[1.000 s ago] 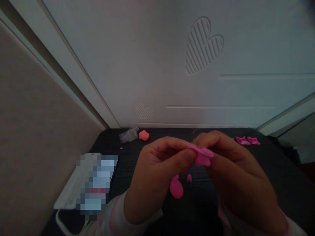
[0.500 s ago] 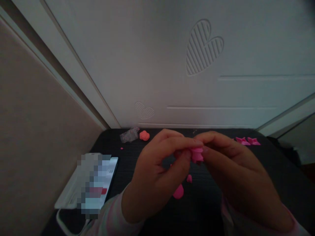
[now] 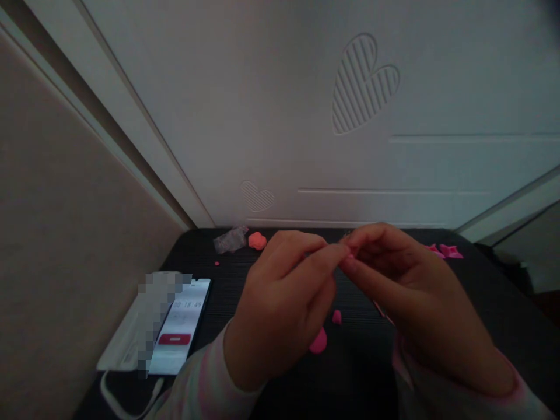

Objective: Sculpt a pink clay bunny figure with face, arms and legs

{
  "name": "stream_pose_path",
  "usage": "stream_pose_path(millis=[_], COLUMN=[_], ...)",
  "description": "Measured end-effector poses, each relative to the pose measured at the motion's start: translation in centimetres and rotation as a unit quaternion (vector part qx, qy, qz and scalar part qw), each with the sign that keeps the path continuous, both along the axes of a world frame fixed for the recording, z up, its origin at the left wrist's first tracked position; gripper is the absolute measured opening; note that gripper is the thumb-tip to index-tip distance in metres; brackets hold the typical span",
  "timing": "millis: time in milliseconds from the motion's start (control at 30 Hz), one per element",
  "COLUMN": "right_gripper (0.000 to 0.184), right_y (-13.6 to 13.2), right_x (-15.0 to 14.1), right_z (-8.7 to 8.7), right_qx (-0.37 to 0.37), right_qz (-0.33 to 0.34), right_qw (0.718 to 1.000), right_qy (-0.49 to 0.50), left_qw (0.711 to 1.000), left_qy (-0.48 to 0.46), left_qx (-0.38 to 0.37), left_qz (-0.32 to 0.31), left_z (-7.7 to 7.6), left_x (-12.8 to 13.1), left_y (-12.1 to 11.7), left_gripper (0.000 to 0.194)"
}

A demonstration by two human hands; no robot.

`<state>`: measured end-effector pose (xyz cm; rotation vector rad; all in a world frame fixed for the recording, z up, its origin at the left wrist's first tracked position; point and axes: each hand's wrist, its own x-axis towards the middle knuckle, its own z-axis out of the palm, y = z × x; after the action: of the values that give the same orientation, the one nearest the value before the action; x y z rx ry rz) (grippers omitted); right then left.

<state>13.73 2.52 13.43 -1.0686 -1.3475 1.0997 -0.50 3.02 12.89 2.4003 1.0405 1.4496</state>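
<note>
My left hand (image 3: 282, 309) and my right hand (image 3: 420, 303) meet fingertip to fingertip above the dark table. Between them is a small piece of pink clay (image 3: 350, 252), mostly hidden by the fingers of both hands. Each hand is closed in a pinch on it. Below, on the tabletop, lie a flat round of pink clay (image 3: 319, 341), partly behind my left hand, and a small pink lump (image 3: 336, 317).
Pink pointed clay shapes (image 3: 450, 251) lie at the back right, partly behind my right hand. At the back left are an orange clay lump (image 3: 257, 241) and a crumpled clear wrapper (image 3: 230, 240). A lit phone (image 3: 179, 326) and a white cable (image 3: 114, 402) lie at left. A white panel (image 3: 280, 116) stands behind.
My left fingers have curled in and turned over the pink clay, covering most of it. My right hand has shifted slightly up and left.
</note>
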Motion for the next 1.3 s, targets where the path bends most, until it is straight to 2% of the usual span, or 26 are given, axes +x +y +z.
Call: stream_pose_path(millis=[133,233,300,400,467,533,600,767,867,1033,1200,1300], right_gripper=[0.008,0.008,0.008,0.009,0.013,0.017,0.019,0.022,0.023,0.024,0.030,0.034], right_y=[0.0,-0.2,-0.3,-0.5,-0.6,-0.6,-0.6,-0.8,-0.9,-0.5,-0.2,-0.4], right_x=[0.2,0.1,0.0,-0.2,-0.5,-0.7,-0.9,-1.2,-1.1,-0.5,0.0,0.2], right_z=[-0.2,-0.3,-0.3,-0.3,-0.4,-0.5,-0.7,-1.1,-1.1,-0.9,-0.5,-0.3], right_qx=[0.016,0.025,0.038,0.059,0.080,0.121,0.162,0.197,0.219,0.267,0.293,0.325], right_qz=[-0.010,-0.006,0.004,0.015,0.015,0.006,-0.011,-0.058,-0.083,-0.088,-0.079,-0.060], right_qw=[1.000,0.998,0.994,0.989,0.989,0.988,0.984,0.979,0.971,0.949,0.939,0.917], right_qy=[0.009,0.062,0.104,0.134,0.126,0.100,0.068,-0.014,-0.049,-0.143,-0.162,-0.221], left_qw=[0.998,0.977,0.929,0.802,0.731,0.701,0.708,0.782,0.803,0.799,0.793,0.794], left_qy=[-0.046,-0.158,-0.277,-0.439,-0.506,-0.548,-0.563,-0.522,-0.499,-0.469,-0.438,-0.431], left_qx=[-0.041,-0.140,-0.239,-0.378,-0.418,-0.413,-0.386,-0.318,-0.297,-0.348,-0.382,-0.388], left_qz=[-0.015,-0.031,-0.057,-0.146,-0.190,-0.192,-0.181,-0.123,-0.134,-0.144,-0.181,-0.181], left_z=[-0.1,0.0,0.0,0.0,0.0,-0.2,-0.5,-1.1,-1.1,-1.2,-0.7,-0.5], left_x=[0.3,0.5,0.6,1.0,1.4,1.9,2.3,2.8,2.6,2.2,1.5,1.4], left_y=[-0.2,-0.7,-0.9,-0.6,-0.3,-0.2,-0.3,-1.0,-1.2,-0.6,-0.2,-0.1], left_gripper=[0.022,0.020,0.017,0.011,0.007,0.007,0.008,0.016,0.015,0.014,0.010,0.010])
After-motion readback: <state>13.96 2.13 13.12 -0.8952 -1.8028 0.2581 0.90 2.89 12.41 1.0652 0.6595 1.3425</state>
